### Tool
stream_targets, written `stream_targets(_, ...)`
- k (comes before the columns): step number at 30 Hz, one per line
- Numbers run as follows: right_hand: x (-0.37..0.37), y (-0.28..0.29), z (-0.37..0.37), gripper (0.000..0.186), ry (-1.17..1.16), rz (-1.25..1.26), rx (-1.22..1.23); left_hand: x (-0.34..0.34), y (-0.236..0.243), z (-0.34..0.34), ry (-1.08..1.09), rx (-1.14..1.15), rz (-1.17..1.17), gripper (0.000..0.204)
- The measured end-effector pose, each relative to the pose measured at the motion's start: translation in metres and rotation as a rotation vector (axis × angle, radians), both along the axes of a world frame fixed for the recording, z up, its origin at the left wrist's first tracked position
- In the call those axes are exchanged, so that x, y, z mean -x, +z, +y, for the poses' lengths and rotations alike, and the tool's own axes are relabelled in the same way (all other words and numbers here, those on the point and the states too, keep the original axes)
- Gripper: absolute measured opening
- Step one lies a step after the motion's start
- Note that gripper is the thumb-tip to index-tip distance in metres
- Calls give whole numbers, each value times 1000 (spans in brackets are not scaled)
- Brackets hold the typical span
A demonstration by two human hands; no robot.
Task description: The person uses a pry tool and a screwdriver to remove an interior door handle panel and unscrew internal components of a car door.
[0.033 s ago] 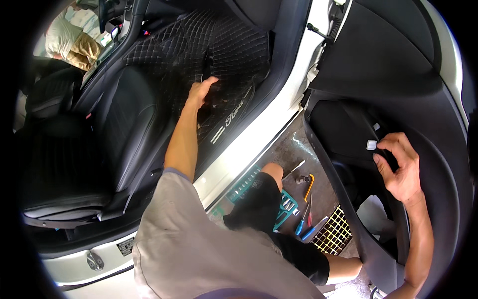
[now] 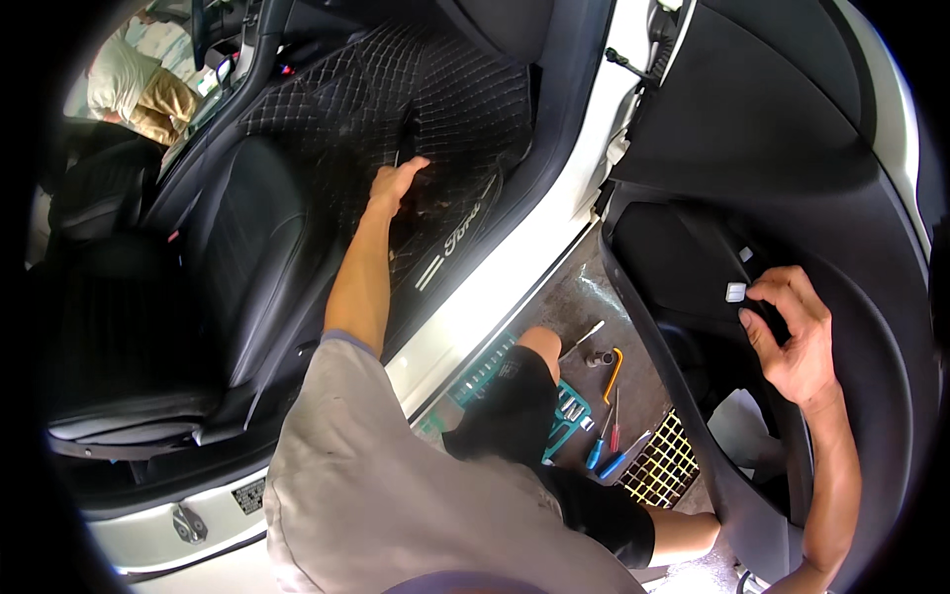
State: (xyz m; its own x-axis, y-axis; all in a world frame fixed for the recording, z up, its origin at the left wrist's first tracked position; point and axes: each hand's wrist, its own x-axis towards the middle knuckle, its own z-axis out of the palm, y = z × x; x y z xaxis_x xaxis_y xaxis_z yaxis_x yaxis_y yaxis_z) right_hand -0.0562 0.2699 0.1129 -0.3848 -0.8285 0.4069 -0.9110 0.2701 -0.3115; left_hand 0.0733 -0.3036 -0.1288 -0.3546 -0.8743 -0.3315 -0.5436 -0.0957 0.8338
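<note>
"Where is the white block [image 2: 735, 292]?"

"Against the dark inner face of the open car door [image 2: 762, 129], at the fingertips of the right hand [image 2: 800, 342]. A pale square [image 2: 746, 254] sits just farther up."

"Is that hand gripping it?"

"The forefinger meets its right edge and the thumb curls below, a little apart. Whether the block is pinched I can't tell. The curl looks chosen for a light fingertip touch, suited to something so small."

"Which way does it point?"

"It's nearly square, so no clear long axis; a pale face looks up at the viewer, one side toward the forefinger."

"And the left hand [image 2: 398, 185]?"

"Stretched across the white sill [image 2: 470, 315] above the quilted mat [image 2: 475, 89], fingers curled, thumb out to the right. A dark slim thing [image 2: 409, 127] lies just beyond, its long axis running up and away from the person. It's dark on dark there, so I can't say whether the hand holds it."

"Why the tools on the ground?"

"Blue-handled screwdrivers [image 2: 595, 453], an orange bent tool [image 2: 615, 374] and a teal socket case [image 2: 569, 426] lie between sill and door, probably to be near the knees."
</note>
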Motion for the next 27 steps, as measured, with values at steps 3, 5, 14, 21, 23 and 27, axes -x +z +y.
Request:
stream_targets(3, -3, -1, -4, 25, -33, -3, -5, 16, -3, -8, 1, 218, -235, 83)
stream_targets(5, -3, -1, -4, 24, -50, 4, -5, 33, -10, -17, 29, 220, -259, 80)
stream_targets(14, -3, -2, -11, 22, -71, 42, -22, 58, -56, -76, 86, 302, -314, 69)
stream_targets(21, -12, 2, -11, 21, -110, 65, -57, 60, -93, -85, 233, 205, -219, 58)
stream_targets(23, -5, -1, -6, 20, -80, 101, -71, 57, -87, -68, 212, 498, -290, 52)
stream_targets(27, -2, -1, -5, 19, -4, 127, -82, 46, -81, -28, 78, 421, 323, 27)
